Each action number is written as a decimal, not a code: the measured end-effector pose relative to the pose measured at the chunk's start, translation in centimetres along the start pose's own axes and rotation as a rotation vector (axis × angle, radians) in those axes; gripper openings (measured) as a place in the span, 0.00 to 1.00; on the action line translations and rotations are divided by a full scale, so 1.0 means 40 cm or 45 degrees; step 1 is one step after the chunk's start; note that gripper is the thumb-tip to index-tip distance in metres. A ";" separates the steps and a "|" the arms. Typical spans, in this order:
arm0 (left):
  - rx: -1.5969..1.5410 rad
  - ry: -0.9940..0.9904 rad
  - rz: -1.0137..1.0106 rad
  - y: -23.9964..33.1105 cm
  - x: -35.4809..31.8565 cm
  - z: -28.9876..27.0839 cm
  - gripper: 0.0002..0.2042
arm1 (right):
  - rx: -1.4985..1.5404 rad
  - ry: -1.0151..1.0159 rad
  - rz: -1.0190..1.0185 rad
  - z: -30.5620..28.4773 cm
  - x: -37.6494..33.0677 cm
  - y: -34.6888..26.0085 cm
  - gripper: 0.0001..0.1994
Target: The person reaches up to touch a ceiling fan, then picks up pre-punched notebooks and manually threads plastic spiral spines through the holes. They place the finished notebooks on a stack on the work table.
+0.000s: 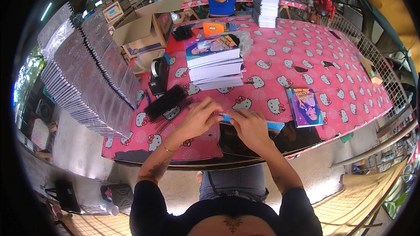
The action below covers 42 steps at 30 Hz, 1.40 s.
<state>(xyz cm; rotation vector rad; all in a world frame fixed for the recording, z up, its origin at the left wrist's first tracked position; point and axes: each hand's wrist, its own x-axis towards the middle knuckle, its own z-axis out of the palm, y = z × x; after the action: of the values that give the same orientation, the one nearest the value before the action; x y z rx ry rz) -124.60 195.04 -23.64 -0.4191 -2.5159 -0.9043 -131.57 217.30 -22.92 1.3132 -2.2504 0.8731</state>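
At the table's near edge, both my hands meet over a narrow blue strip [274,126]; whether it is a ruler or an edge of a notebook I cannot tell. My left hand [202,117] is closed, fingertips pinched at the strip's left end, partly hiding what they grip. My right hand [250,126] bends over the strip, its thumb and fingers pressing on it. Left of my left hand lies a bundle of black spiral binding coils [166,102]. One colourful notebook [305,107] lies flat to the right of my right hand.
A stack of notebooks [214,63] stands mid-table, near a black tape dispenser [158,76], an orange box [213,28] and an open carton [144,35]. Large bound stacks [87,78] rise at left. Beyond a tall notebook stack [267,2], a person in blue [221,0] works.
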 end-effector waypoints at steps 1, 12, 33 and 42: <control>0.095 0.004 0.029 0.001 0.001 0.008 0.10 | -0.031 0.028 -0.016 -0.002 -0.002 0.002 0.10; 0.815 0.287 0.012 0.094 -0.093 0.204 0.40 | 0.004 -0.102 0.070 0.001 0.007 0.016 0.13; 1.009 -0.017 0.105 0.130 0.006 0.210 0.40 | 0.140 -0.302 0.079 -0.144 -0.038 0.116 0.14; 0.869 -0.210 0.235 0.145 0.005 0.221 0.40 | 0.178 -0.230 0.170 -0.117 -0.041 0.134 0.16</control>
<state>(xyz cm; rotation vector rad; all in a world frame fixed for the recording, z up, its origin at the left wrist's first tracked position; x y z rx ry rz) -124.95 205.18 -26.64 -0.4943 -2.6742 0.0822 -135.37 223.50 -22.20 1.3637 -2.4799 1.0111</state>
